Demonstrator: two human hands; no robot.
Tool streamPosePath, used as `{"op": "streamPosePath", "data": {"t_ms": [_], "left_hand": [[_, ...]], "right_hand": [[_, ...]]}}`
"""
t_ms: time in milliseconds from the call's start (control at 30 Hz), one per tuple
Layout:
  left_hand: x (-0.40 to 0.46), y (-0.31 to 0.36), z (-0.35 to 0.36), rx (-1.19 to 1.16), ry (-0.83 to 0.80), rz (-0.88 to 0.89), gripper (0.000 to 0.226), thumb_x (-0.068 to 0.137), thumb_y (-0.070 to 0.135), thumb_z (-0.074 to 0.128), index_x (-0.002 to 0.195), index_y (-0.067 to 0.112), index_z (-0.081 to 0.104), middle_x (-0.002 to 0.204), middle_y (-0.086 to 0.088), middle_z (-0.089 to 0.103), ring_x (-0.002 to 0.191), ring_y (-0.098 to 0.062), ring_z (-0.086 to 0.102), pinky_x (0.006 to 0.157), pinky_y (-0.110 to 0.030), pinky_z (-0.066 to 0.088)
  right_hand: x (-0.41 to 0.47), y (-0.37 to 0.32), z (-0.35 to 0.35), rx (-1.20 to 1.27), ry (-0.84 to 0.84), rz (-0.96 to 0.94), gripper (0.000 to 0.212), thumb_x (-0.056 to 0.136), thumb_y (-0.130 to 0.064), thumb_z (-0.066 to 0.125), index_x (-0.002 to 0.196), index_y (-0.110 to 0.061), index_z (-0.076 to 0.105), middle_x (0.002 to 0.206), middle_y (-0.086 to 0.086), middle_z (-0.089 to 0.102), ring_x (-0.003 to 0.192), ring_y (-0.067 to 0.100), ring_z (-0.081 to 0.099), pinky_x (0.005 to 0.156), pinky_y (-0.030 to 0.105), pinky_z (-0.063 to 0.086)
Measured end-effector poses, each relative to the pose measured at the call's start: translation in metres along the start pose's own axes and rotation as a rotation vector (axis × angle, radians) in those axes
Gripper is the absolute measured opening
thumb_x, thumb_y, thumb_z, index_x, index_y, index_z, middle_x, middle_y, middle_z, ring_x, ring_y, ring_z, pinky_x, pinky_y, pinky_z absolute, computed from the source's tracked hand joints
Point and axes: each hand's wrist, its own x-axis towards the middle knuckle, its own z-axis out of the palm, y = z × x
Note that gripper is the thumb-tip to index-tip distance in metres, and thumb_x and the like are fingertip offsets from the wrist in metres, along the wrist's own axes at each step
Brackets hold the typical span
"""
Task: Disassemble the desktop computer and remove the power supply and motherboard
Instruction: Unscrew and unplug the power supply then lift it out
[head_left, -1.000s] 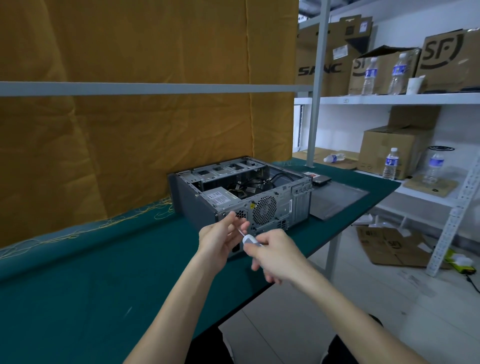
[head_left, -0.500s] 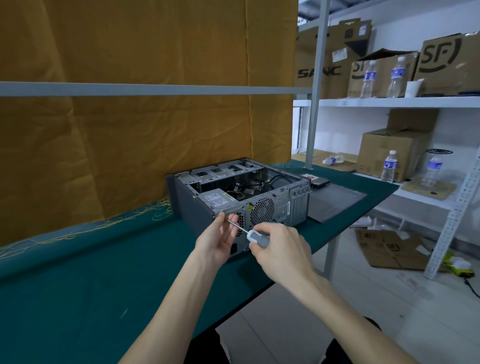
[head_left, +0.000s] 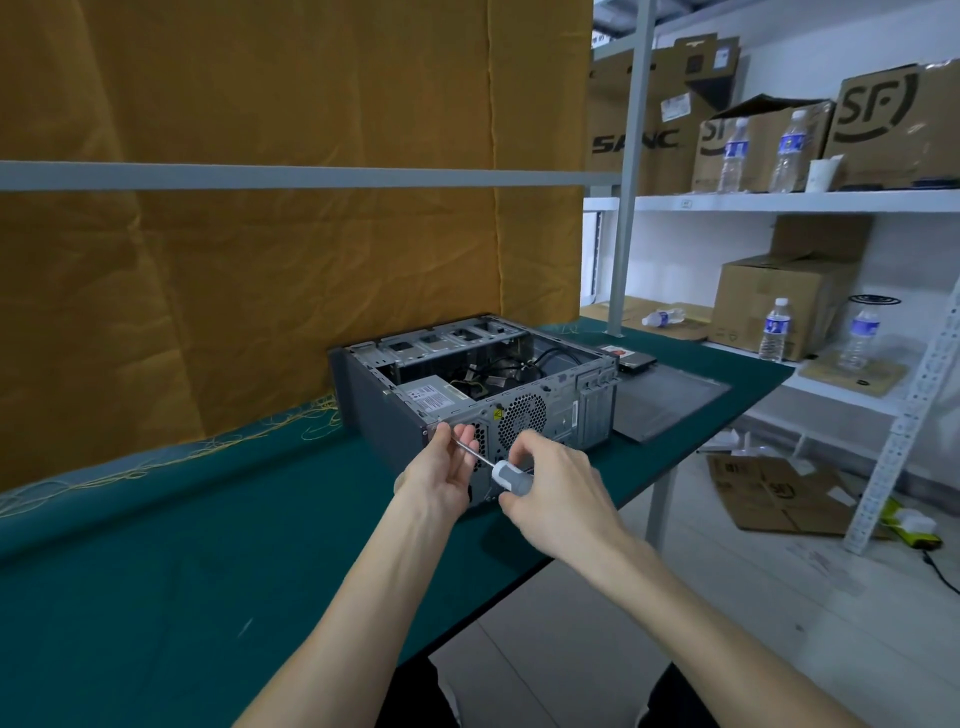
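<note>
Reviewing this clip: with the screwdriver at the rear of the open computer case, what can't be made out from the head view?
- Screwdriver tip and the screw it meets: hidden behind the left hand fingers.
- Motherboard: inside the computer case, hidden by the rear panel and cables.
- Power supply label text: too small to read.
- Lower rear panel: blocked by both hands; the right hand covers the screwdriver handle's end.

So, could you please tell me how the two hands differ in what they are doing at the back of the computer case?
The right hand grips the screwdriver by its handle, fingers curled round it; the left hand steadies the thin shaft near the tip. The right hand sits nearer the table edge; the left hand reaches the computer case at its rear corner by the power supply. Both hold the same tool.
</note>
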Motion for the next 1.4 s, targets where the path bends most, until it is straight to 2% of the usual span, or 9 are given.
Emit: {"op": "streamPosePath", "data": {"t_ms": [100, 200, 333, 433, 667, 933, 1233, 1333, 1400], "left_hand": [[0.001, -0.002, 0.001, 0.018, 0.01, 0.01, 0.015, 0.1, 0.011, 0.062, 0.104, -0.003, 0.066, 0.109, -0.016, 0.072, 0.088, -0.022, 0.072, 0.076, -0.031, 0.057], [0.001, 0.0, -0.003, 0.036, -0.003, 0.013, 0.014, 0.103, 0.011, 0.057, 0.097, 0.0, 0.063, 0.108, -0.018, 0.072, 0.083, -0.023, 0.072, 0.07, -0.034, 0.057], [0.0, 0.002, -0.003, 0.053, 0.003, 0.012, 0.018, 0.1, 0.014, 0.063, 0.106, -0.003, 0.064, 0.097, -0.015, 0.073, 0.078, -0.021, 0.072, 0.061, -0.031, 0.06], [0.0, -0.001, -0.001, 0.05, 0.032, 0.028, 0.021, 0.097, 0.013, 0.067, 0.107, -0.005, 0.067, 0.104, -0.016, 0.074, 0.082, -0.02, 0.073, 0.071, -0.03, 0.061], [-0.004, -0.001, -0.006, 0.093, -0.02, 0.061, 0.013, 0.101, 0.008, 0.059, 0.108, -0.002, 0.065, 0.103, -0.015, 0.075, 0.086, -0.022, 0.075, 0.071, -0.031, 0.061], [-0.001, 0.009, -0.072, 0.223, -0.157, 0.042, 0.015, 0.097, 0.004, 0.06, 0.111, -0.001, 0.059, 0.104, -0.017, 0.077, 0.095, -0.026, 0.076, 0.068, -0.033, 0.063], [0.022, -0.003, -0.139, 0.372, -0.111, 0.05, 0.015, 0.09, 0.006, 0.074, 0.104, -0.001, 0.073, 0.086, -0.01, 0.072, 0.079, -0.015, 0.072, 0.07, -0.026, 0.061], [0.027, 0.002, -0.143, 0.415, -0.098, 0.173, 0.013, 0.09, 0.008, 0.074, 0.102, 0.005, 0.074, 0.084, -0.007, 0.071, 0.076, -0.01, 0.07, 0.067, -0.021, 0.057], [0.032, 0.003, -0.147, 0.737, 0.007, 0.41, 0.009, 0.088, 0.013, 0.078, 0.097, 0.011, 0.077, 0.086, 0.0, 0.077, 0.076, -0.005, 0.071, 0.067, -0.02, 0.057]], "right_hand": [[-0.001, -0.001, 0.002, 0.006, -0.102, 0.047, 0.015, 0.093, -0.034, 0.065, 0.098, -0.024, 0.054, 0.101, 0.0, 0.048, 0.076, 0.022, 0.05, 0.062, 0.032, 0.036], [0.001, 0.002, 0.0, 0.042, -0.265, 0.092, 0.036, 0.1, -0.04, 0.048, 0.073, -0.017, 0.045, 0.082, 0.002, 0.051, 0.059, 0.019, 0.045, 0.048, 0.029, 0.03], [-0.004, 0.002, 0.0, -0.054, -0.138, -0.017, 0.017, 0.096, -0.029, 0.059, 0.088, -0.018, 0.048, 0.082, -0.001, 0.051, 0.067, 0.021, 0.049, 0.052, 0.032, 0.032], [-0.011, 0.001, 0.004, -0.133, -0.008, -0.061, 0.029, 0.093, -0.02, 0.065, 0.1, -0.023, 0.038, 0.099, 0.001, 0.049, 0.08, 0.029, 0.055, 0.063, 0.035, 0.035], [-0.01, 0.006, 0.007, -0.208, 0.077, -0.172, 0.024, 0.101, -0.039, 0.05, 0.113, -0.019, 0.056, 0.109, 0.002, 0.064, 0.093, 0.029, 0.066, 0.067, 0.034, 0.037], [-0.018, 0.042, 0.024, 0.001, -0.057, -0.154, 0.013, 0.09, -0.044, 0.061, 0.101, -0.037, 0.06, 0.084, -0.015, 0.064, 0.07, 0.006, 0.057, 0.055, 0.023, 0.038], [-0.033, 0.072, 0.064, 0.077, -0.202, -0.215, 0.015, 0.09, -0.043, 0.063, 0.102, -0.038, 0.057, 0.088, -0.014, 0.059, 0.075, 0.009, 0.058, 0.069, 0.037, 0.053], [-0.031, 0.083, 0.065, 0.076, -0.184, -0.217, 0.014, 0.091, -0.039, 0.066, 0.103, -0.038, 0.058, 0.089, -0.017, 0.06, 0.076, 0.006, 0.057, 0.066, 0.026, 0.049], [-0.029, 0.088, 0.066, 0.093, -0.172, -0.175, 0.013, 0.092, -0.037, 0.067, 0.102, -0.037, 0.058, 0.088, -0.017, 0.061, 0.075, 0.006, 0.058, 0.063, 0.021, 0.046]]}}
